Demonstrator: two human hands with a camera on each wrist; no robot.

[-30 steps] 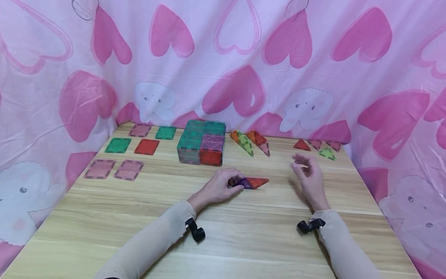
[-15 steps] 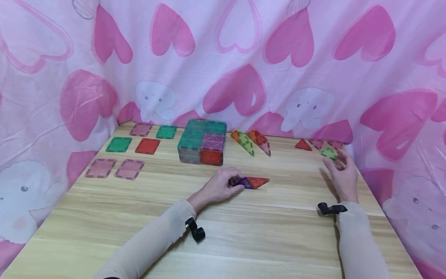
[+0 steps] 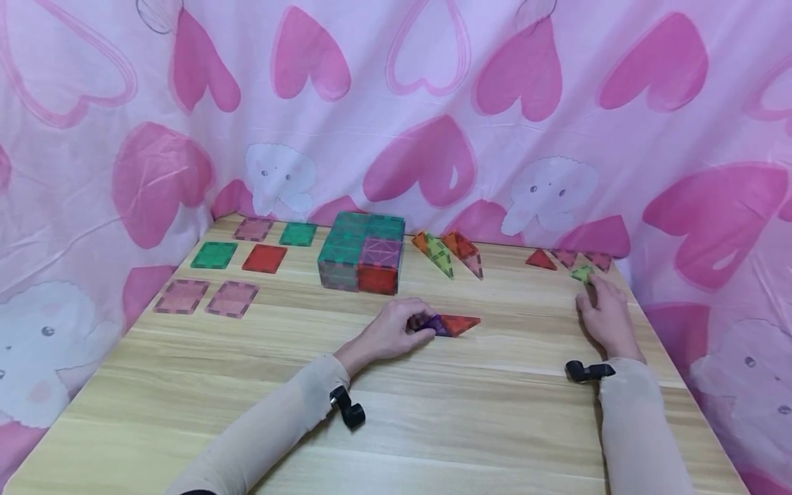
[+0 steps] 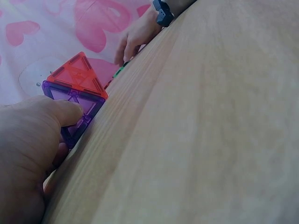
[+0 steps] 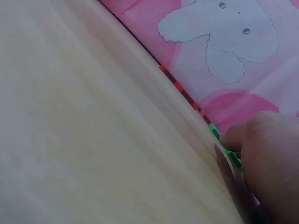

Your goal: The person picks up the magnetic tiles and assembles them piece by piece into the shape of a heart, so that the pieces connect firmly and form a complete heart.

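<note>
My left hand (image 3: 396,328) pinches a purple triangle magnetic tile (image 3: 436,326), with the thumb across its face in the left wrist view. A red triangle tile (image 3: 460,324) joins the purple one edge to edge and points right. At the right back, my right hand (image 3: 608,313) reaches down to a light green triangle tile (image 3: 581,273). Its fingertips touch the green tile's near right side, while the thumb stands apart in the head view. In the right wrist view the hand partly hides this green tile (image 5: 215,132).
A box of square tiles (image 3: 346,240) stands at the back middle, two joined triangle pairs (image 3: 436,253) beside it. Several loose squares (image 3: 264,258) lie at left. A red triangle (image 3: 541,259) and pink triangles (image 3: 564,257) lie by the curtain (image 3: 421,103).
My right hand has moved right and back to the green triangle, and its fingers have come down onto it. The left hand keeps its hold on the purple tile.
</note>
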